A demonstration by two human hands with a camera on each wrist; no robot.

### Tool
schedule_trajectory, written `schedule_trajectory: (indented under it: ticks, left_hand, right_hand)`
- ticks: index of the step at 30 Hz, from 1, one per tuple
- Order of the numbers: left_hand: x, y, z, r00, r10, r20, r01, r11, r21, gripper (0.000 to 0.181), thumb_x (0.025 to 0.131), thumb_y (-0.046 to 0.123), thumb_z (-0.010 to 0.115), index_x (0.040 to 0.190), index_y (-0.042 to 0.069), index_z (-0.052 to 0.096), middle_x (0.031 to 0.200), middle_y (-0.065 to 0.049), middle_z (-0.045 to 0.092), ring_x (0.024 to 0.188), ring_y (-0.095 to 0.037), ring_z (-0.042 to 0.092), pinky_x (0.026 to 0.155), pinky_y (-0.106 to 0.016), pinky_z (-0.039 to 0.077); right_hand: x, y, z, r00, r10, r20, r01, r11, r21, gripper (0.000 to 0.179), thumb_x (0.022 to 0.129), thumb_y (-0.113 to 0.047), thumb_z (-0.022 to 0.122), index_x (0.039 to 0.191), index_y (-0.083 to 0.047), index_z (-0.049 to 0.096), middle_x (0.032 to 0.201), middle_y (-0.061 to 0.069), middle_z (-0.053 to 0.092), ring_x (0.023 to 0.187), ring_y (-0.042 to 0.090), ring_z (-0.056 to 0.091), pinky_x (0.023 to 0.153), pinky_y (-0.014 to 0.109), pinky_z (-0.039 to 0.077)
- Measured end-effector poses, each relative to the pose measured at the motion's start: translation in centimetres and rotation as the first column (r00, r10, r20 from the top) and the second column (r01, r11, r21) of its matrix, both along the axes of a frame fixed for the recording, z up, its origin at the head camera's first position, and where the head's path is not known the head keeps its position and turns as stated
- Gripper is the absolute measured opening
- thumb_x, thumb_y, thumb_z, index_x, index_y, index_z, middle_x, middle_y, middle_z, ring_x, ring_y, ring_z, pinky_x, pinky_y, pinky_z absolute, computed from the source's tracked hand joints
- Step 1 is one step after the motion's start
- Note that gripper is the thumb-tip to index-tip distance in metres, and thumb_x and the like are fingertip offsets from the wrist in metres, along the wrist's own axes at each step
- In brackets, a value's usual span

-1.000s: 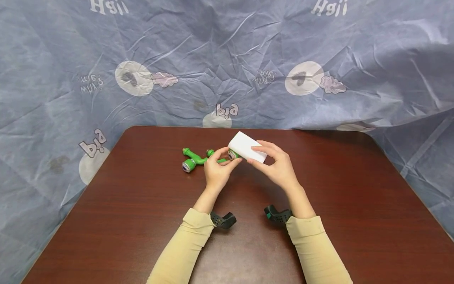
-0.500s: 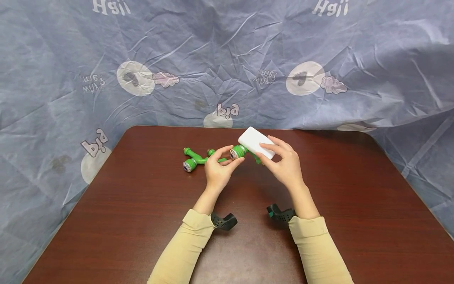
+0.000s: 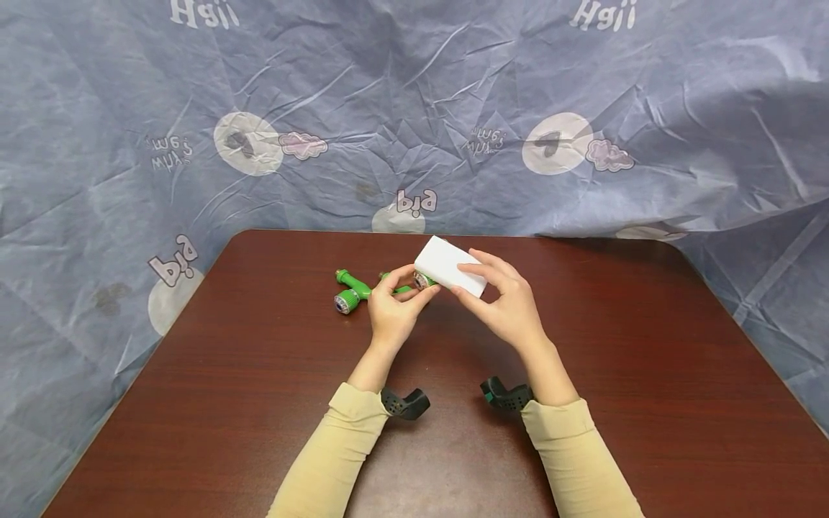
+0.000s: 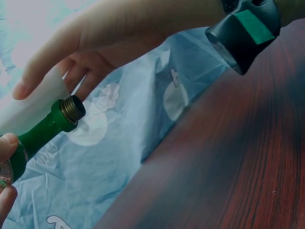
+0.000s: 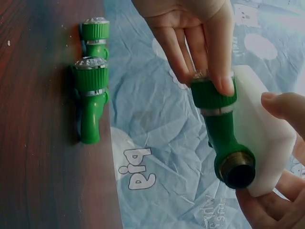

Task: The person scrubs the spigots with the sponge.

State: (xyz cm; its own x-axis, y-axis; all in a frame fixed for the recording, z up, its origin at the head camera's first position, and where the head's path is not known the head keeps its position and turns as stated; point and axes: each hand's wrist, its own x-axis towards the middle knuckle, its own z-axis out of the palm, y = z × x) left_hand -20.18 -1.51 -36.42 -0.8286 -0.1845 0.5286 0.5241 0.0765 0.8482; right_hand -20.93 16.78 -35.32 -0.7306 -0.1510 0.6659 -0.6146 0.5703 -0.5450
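Observation:
My left hand (image 3: 391,309) pinches the ribbed knob of a green tap (image 5: 221,129) between thumb and fingers. In the left wrist view, the tap's threaded brass end (image 4: 73,109) points away from the knob. My right hand (image 3: 512,302) grips a smooth white sponge block (image 3: 447,266), thumb on one side and fingers on the other. The block lies along the tap's body and hides most of it from the head view. Both hands hold these things raised over the far half of the table.
Two more green taps, a nearer one (image 5: 90,114) and a farther one (image 5: 95,36), lie on the brown table (image 3: 259,403) left of the hands. The left hand partly covers them in the head view. A blue-grey printed cloth (image 3: 363,93) hangs behind the table.
The sponge block moved up and right, uncovering the tap's knob and part of its body, then came back left over it. The left hand and tap shifted slightly left in the last half second.

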Motion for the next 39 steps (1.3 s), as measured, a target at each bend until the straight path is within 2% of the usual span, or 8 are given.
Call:
schedule_trajectory:
  ticks: [9, 13, 18, 20, 23, 28, 34, 39]
  left_hand:
    - [0.4, -0.1, 0.2, 1.000, -0.014, -0.005, 0.015, 1.000, 0.007, 0.040, 0.068, -0.004, 0.080, 0.105, -0.010, 0.065, 0.090, -0.025, 0.066, 0.085, -0.034, 0.065, 0.072, -0.037, 0.056]
    - [0.4, -0.2, 0.3, 1.000, -0.014, 0.017, 0.014, 1.000, 0.022, 0.039, 0.068, -0.004, 0.080, 0.104, -0.009, 0.065, 0.091, -0.025, 0.066, 0.085, -0.036, 0.064, 0.073, -0.038, 0.056]
    - [0.1, -0.2, 0.0, 1.000, -0.006, 0.013, 0.006, 1.000, 0.003, 0.039, 0.070, -0.001, 0.080, 0.106, -0.008, 0.066, 0.095, -0.022, 0.066, 0.088, -0.034, 0.065, 0.073, -0.040, 0.056]
    - [0.1, -0.2, 0.0, 1.000, -0.003, -0.002, 0.003, 1.000, -0.002, 0.039, 0.070, -0.001, 0.080, 0.106, -0.007, 0.066, 0.095, -0.022, 0.066, 0.088, -0.033, 0.065, 0.073, -0.041, 0.056]
    - [0.4, -0.2, 0.4, 1.000, -0.008, -0.009, 0.008, 1.000, 0.001, 0.039, 0.070, -0.004, 0.079, 0.106, -0.009, 0.065, 0.094, -0.025, 0.066, 0.088, -0.036, 0.064, 0.074, -0.042, 0.056]
    - [0.5, -0.3, 0.5, 1.000, -0.016, -0.017, 0.016, 1.000, 0.014, 0.039, 0.070, -0.005, 0.079, 0.106, -0.010, 0.065, 0.094, -0.026, 0.065, 0.088, -0.037, 0.064, 0.074, -0.041, 0.056]
    - [0.4, -0.4, 0.6, 0.999, -0.021, -0.028, 0.022, 0.999, 0.030, 0.038, 0.070, -0.006, 0.078, 0.106, -0.010, 0.064, 0.093, -0.026, 0.065, 0.088, -0.038, 0.064, 0.074, -0.038, 0.056]
    - [0.3, -0.5, 0.6, 0.999, -0.026, -0.034, 0.028, 0.998, 0.047, 0.038, 0.070, -0.008, 0.077, 0.105, -0.011, 0.064, 0.094, -0.027, 0.065, 0.087, -0.038, 0.063, 0.073, -0.041, 0.056]
  right_hand:
    - [-0.5, 1.3, -0.2, 0.977, -0.206, 0.047, 0.210, 0.971, -0.112, 0.036, 0.074, -0.017, 0.080, 0.107, -0.006, 0.070, 0.121, 0.011, 0.061, 0.111, 0.025, 0.056, 0.087, 0.040, 0.046]
    - [-0.4, 1.1, 0.0, 0.992, -0.122, 0.013, 0.122, 0.984, -0.128, 0.036, 0.073, -0.014, 0.080, 0.108, -0.007, 0.070, 0.121, 0.012, 0.061, 0.112, 0.022, 0.056, 0.088, 0.035, 0.044]
    - [0.0, 0.3, 0.3, 0.999, 0.043, -0.007, -0.043, 0.999, -0.029, 0.035, 0.073, -0.013, 0.081, 0.106, -0.009, 0.071, 0.123, 0.009, 0.060, 0.115, 0.022, 0.054, 0.090, 0.037, 0.044]
    - [-0.1, 0.4, 0.2, 1.000, 0.025, -0.002, -0.025, 1.000, -0.015, 0.034, 0.073, -0.013, 0.081, 0.105, -0.009, 0.071, 0.123, 0.009, 0.060, 0.114, 0.023, 0.054, 0.089, 0.039, 0.044]
    - [-0.5, 1.3, -0.1, 0.997, -0.080, 0.008, 0.080, 0.996, -0.040, 0.033, 0.073, -0.015, 0.081, 0.103, -0.007, 0.072, 0.120, 0.011, 0.062, 0.111, 0.024, 0.056, 0.086, 0.038, 0.046]
    - [-0.9, 2.7, -0.7, 0.970, -0.232, 0.076, 0.239, 0.966, -0.098, 0.032, 0.074, -0.017, 0.079, 0.104, -0.007, 0.072, 0.118, 0.009, 0.063, 0.106, 0.023, 0.059, 0.074, 0.023, 0.044]
    - [-1.0, 3.0, -0.9, 0.971, -0.187, 0.147, 0.205, 0.972, -0.118, 0.030, 0.074, -0.016, 0.079, 0.103, -0.006, 0.072, 0.115, 0.007, 0.065, 0.102, 0.019, 0.060, 0.068, 0.011, 0.042]
    - [-0.9, 2.6, -0.8, 0.974, -0.155, 0.166, 0.175, 0.978, -0.113, 0.029, 0.075, -0.016, 0.078, 0.102, -0.007, 0.072, 0.112, 0.006, 0.066, 0.092, 0.013, 0.060, 0.065, 0.015, 0.048]
